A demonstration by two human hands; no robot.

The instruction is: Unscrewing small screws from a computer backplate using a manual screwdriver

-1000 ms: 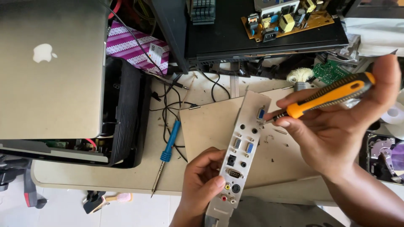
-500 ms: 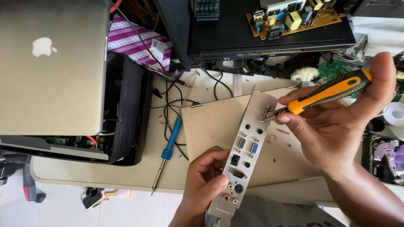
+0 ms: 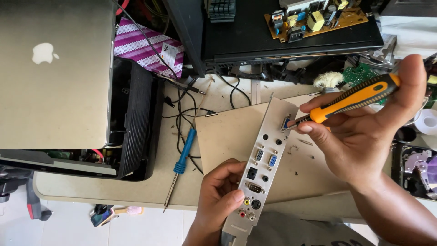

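Port plate [image 3: 264, 168] sits tilted over the brown board [image 3: 227, 141], lower end pinched in your left hand [image 3: 218, 200], thumb just beside the coloured round jacks, fingers wrapped behind it. Your right hand [image 3: 364, 132] is closed around the orange screwdriver [image 3: 350, 100]; its tip meets the plate at the blue connector near the top end. Above the plate lies a black panel [image 3: 255, 32] with a yellow circuit board [image 3: 314, 18] on it. Left of the plate, a blue screwdriver [image 3: 182, 159] lies on the table [image 3: 91, 191], with loose black cables near it; further left sits a closed silver laptop [image 3: 54, 73] on a black casing.

Judgement on the screw work: keep the shaft in line with the screw, press down before turning, and hold the plate firm with your left hand so it can't twist. Tip could slip onto the connector pins; whether it's seated in a screw head I cannot tell.
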